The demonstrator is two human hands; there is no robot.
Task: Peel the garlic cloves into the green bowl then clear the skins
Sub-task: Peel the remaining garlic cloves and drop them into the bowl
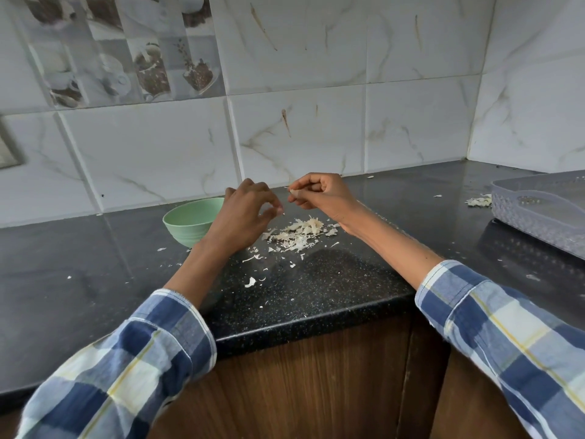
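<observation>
A pale green bowl (190, 220) stands on the black speckled counter, partly behind my left hand (245, 215). My right hand (319, 193) is raised above the counter and pinches a small garlic clove (293, 193) between thumb and fingertips. My left hand hovers just left of it, thumb and forefinger pinched on a tiny bit of skin. Below both hands lies a heap of pale garlic skins (299, 233), with loose flakes (250, 282) strewn toward the counter's front edge. The bowl's inside is hidden from here.
A grey plastic basket (538, 213) sits at the right, with a few garlic pieces (479, 201) beside its left wall. Tiled walls meet in a corner at the back right. The counter's front edge (300, 324) runs above wooden cabinet doors.
</observation>
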